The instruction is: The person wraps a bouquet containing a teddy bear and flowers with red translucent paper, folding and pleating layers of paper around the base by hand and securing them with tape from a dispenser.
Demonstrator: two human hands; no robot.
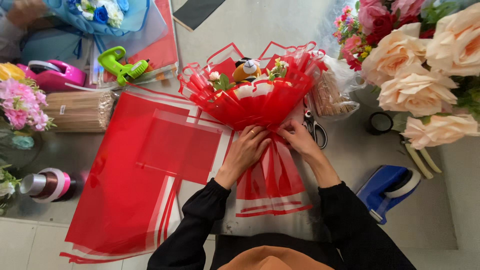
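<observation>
A bouquet in red translucent wrapping (255,102) lies on the table in front of me, with a small toy figure (246,70) and little white flowers at its top. My left hand (247,150) grips the gathered neck of the wrapping from the left; a ring shows on one finger. My right hand (297,137) pinches the same neck from the right. The lower tail of the red wrap (272,187) fans out toward me between my black sleeves.
Loose red wrapping sheets (135,175) lie at left. Scissors (315,129) rest by my right hand. Also around: a green glue gun (120,65), a blue tape dispenser (387,187), a pink tape dispenser (52,74), ribbon spools (47,184), stick bundles (77,111), peach roses (425,75).
</observation>
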